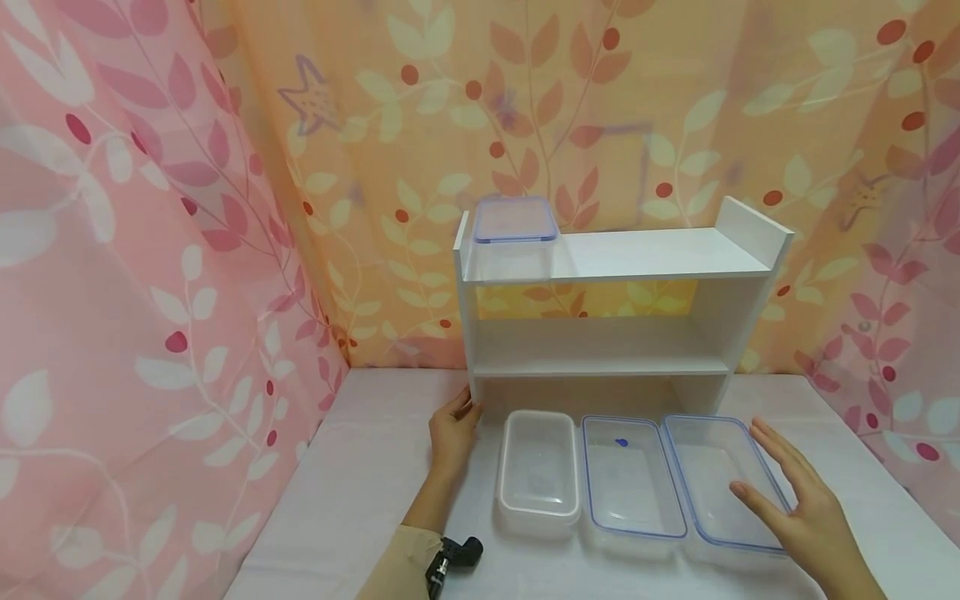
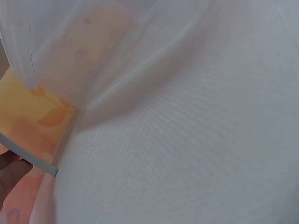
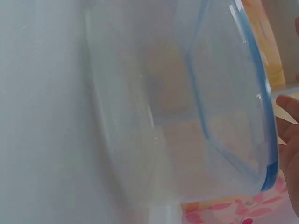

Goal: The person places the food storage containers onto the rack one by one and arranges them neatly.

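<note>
My left hand (image 1: 453,432) touches the lower left side panel of a white two-tier shelf unit (image 1: 600,375). Its fingers (image 2: 14,173) lie against that panel's edge in the left wrist view, all seen on one side. Spread apart, the fingers and thumb of my right hand (image 1: 810,508) are at the right side of a clear blue-edged plastic food container (image 1: 720,479), holding nothing. The right wrist view shows this container (image 3: 187,154) close up. Left of it stand another blue-edged container (image 1: 633,479) and a white-rimmed translucent container (image 1: 538,467), all in a row before the shelf.
Another clear container with a blue-edged lid (image 1: 516,221) sits at the left end of the top shelf. The white tabletop (image 1: 322,492) runs up to patterned curtains (image 1: 360,167) behind and at both sides. A black device (image 1: 457,554) is strapped at my left sleeve.
</note>
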The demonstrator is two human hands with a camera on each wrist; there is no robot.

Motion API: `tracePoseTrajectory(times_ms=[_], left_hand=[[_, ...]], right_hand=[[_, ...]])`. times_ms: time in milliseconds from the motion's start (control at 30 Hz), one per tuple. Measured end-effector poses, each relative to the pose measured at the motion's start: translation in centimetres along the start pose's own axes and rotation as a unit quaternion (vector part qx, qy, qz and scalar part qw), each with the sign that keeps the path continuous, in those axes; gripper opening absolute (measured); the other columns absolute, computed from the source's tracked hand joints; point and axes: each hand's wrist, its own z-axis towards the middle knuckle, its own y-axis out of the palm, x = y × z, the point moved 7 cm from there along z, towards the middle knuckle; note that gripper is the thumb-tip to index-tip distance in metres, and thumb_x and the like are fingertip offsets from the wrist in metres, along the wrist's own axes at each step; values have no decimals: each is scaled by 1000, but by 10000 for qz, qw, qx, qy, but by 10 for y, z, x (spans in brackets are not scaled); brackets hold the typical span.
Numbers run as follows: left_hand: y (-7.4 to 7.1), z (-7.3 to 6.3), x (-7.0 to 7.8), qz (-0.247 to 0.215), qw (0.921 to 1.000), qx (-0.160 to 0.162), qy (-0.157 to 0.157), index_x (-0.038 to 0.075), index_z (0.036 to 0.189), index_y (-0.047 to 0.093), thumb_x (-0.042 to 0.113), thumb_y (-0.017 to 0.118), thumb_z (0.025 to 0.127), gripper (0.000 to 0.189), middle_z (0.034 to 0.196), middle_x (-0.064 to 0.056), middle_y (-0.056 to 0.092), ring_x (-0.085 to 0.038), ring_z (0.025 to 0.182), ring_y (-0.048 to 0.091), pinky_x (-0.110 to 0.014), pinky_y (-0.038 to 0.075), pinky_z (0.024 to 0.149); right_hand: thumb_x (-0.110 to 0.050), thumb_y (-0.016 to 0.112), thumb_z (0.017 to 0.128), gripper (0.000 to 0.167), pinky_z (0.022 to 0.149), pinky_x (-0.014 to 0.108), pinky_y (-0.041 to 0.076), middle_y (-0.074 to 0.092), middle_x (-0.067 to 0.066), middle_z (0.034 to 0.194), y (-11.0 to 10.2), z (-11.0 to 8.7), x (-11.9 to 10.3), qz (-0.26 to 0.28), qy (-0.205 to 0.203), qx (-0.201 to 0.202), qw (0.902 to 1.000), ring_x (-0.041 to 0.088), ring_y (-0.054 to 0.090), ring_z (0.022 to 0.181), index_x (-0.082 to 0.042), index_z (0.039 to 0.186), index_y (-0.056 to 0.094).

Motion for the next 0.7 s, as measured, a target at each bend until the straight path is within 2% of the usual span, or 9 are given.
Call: tracePoseTrajectory(times_ms=[100,167,300,433,500,567,633,700], left_hand=[[0,-1,2,-13,10000,6,14,20,132,71,10,76,92,42,128,-8,71,-23,105,73,-45,60,56],[0,-1,2,-42,10000,3,22,19,132,71,9,76,92,41,128,-9,71,-24,106,73,-44,60,57],[0,-1,3,-50,10000,-12,-8,20,132,71,12,77,92,41,128,-9,71,-23,105,73,-40,60,57],[0,-1,4,-38,10000,-3,-63,20,132,70,14,78,91,42,128,-7,71,-20,101,73,-42,60,56],[-1,-2,5,-30,10000,13,-60,19,133,70,13,78,91,43,128,-7,71,-19,101,73,-46,60,58],[-1,-2,6,-45,10000,28,-52,17,133,69,13,78,91,43,128,-8,71,-19,100,73,-48,60,59],[0,-2,6,-108,9999,30,-15,16,134,69,13,79,91,44,128,-9,71,-20,100,73,-45,60,58],[0,-4,11,-140,9999,-3,-29,11,135,67,11,78,92,45,129,-12,70,-23,102,72,-36,59,57]], right_hand=[[-1,86,78,90,108,-2,11,36,2,165,3,-4,8,7,131,-132,9998,-13,24,145,-18,156,44],[-5,85,81,91,113,4,6,31,-2,168,6,-8,15,-27,280,-311,9991,-16,19,145,-21,159,40],[-11,84,84,96,123,29,-5,18,-7,171,14,-16,28,-9,525,-743,9959,-19,8,145,-24,163,30],[-11,83,85,100,122,56,-9,11,-5,172,17,-21,35,114,591,-1011,9931,-20,2,144,-25,164,25],[-12,84,84,101,122,55,-10,10,-6,172,17,-23,38,135,597,-1055,9925,-20,2,143,-25,164,24],[-11,84,83,101,124,46,-10,9,-5,173,17,-24,40,135,566,-1075,9925,-20,1,144,-23,164,25],[-10,85,82,102,122,35,-11,8,-6,173,16,-26,43,120,548,-1092,9924,-19,1,145,-22,164,25],[-10,85,82,102,122,39,-12,7,-6,173,14,-28,46,158,545,-1135,9919,-19,0,145,-20,164,25]])
